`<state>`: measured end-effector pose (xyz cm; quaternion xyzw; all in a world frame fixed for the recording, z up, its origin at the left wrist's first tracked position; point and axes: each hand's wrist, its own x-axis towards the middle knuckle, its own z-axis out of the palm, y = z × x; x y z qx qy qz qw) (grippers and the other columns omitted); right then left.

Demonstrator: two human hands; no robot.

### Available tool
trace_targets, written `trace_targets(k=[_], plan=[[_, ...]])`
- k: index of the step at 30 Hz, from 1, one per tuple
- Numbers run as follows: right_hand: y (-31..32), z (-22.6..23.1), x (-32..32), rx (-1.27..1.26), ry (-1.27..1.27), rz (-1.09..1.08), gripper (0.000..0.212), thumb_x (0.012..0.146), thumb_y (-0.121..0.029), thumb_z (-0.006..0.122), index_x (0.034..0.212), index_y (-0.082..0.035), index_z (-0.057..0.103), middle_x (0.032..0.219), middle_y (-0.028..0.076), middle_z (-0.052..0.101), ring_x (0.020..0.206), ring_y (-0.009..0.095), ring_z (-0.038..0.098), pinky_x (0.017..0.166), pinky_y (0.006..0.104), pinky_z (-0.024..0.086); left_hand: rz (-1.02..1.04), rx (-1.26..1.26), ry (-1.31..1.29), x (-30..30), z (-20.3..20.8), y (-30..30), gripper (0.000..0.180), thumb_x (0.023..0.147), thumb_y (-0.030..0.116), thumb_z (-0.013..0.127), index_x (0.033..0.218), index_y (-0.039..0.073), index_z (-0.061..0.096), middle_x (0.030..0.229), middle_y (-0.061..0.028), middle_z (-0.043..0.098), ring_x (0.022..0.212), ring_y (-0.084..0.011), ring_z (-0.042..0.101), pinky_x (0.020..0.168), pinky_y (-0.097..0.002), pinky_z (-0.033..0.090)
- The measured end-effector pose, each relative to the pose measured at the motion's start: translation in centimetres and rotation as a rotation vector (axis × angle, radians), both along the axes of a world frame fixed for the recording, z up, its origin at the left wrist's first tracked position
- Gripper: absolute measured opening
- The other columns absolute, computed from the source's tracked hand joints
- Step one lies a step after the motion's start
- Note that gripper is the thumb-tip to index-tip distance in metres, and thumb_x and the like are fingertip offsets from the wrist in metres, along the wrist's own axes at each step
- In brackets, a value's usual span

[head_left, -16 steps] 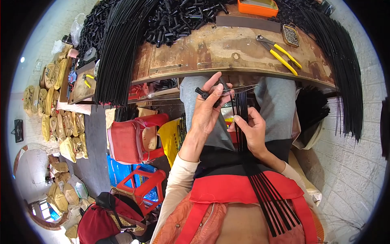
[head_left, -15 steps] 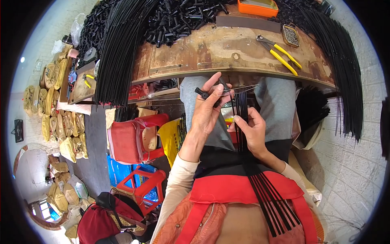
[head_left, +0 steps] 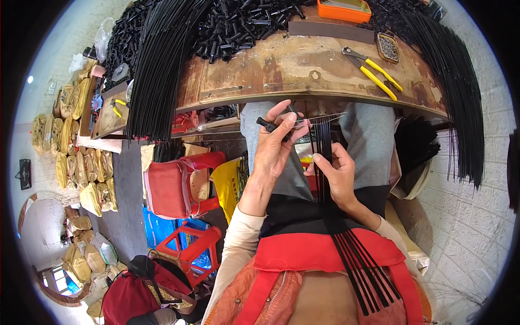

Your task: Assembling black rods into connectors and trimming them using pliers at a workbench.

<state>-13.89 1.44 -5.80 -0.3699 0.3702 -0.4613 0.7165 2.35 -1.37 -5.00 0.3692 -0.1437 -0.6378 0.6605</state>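
Observation:
In front of my lap, my left hand pinches thin metal wires between thumb and fingers. They point to the right, across the tops of several thin black rods. A short black plastic tube piece sticks out to the left of that hand, and another dark piece shows among its fingers. My right hand is closed on the black rods, thumb in front. Below it the rods run down over my red apron and fan out. Whether the wires pass through the rods is too small to tell.
The worn wooden table bears yellow-handled pliers, a small tin of metal bits, an orange tray and a heap of black tube pieces. Black rod bundles hang over its edge. Red stools stand left.
My left hand has tipped slightly, its raised index finger bending lower and leftward. The black tube piece shifted a little with it. My right hand stays nearly still on the rods.

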Motion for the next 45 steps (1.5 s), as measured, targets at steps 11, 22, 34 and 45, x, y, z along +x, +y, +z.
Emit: trace_targets(k=[11,22,34,45], plan=[[0.0,-0.11,-0.15,0.009,-0.013,-0.003,0.01,0.092,-0.005,0.061,0.096,0.001,0.054,0.083,0.007,0.063,0.071,0.012,0.063,0.067,0.0298,0.059,-0.044,-0.009,0.048,-0.12,-0.01,0.0,0.029,0.093,0.01,0.062,0.12,0.001,0.058,0.111,-0.0145,0.064,0.101,-0.0244,0.066,0.086,-0.0328,0.059],[-0.08,-0.08,-0.16,0.024,-0.029,-0.003,0.009,0.091,-0.002,0.062,0.096,0.002,0.056,0.086,0.007,0.062,0.072,0.012,0.064,0.067,0.0299,0.059,-0.055,-0.059,0.043,-0.52,0.52,0.08,0.039,0.094,0.011,0.061,0.131,0.003,0.052,0.109,-0.0152,0.066,0.097,-0.0227,0.067,0.086,-0.0331,0.058],[-0.06,-0.05,-0.15,0.017,-0.029,0.007,0.011,0.092,-0.004,0.062,0.097,0.002,0.055,0.088,0.007,0.062,0.072,0.012,0.063,0.067,0.0288,0.058,-0.016,-0.077,0.012,-0.44,0.04,0.08,0.036,0.092,0.007,0.063,0.127,0.005,0.055,0.106,-0.0126,0.065,0.093,-0.021,0.067,0.084,-0.0325,0.059],[-0.06,0.05,-0.19,0.021,-0.038,0.013,0.01,0.092,-0.003,0.062,0.097,0.002,0.055,0.089,0.008,0.062,0.073,0.012,0.063,0.067,0.0291,0.058,-0.039,-0.013,0.011,-0.74,-0.22,0.12,0.028,0.092,0.009,0.062,0.119,-0.001,0.06,0.11,-0.0158,0.065,0.097,-0.0219,0.067,0.084,-0.0303,0.059]])
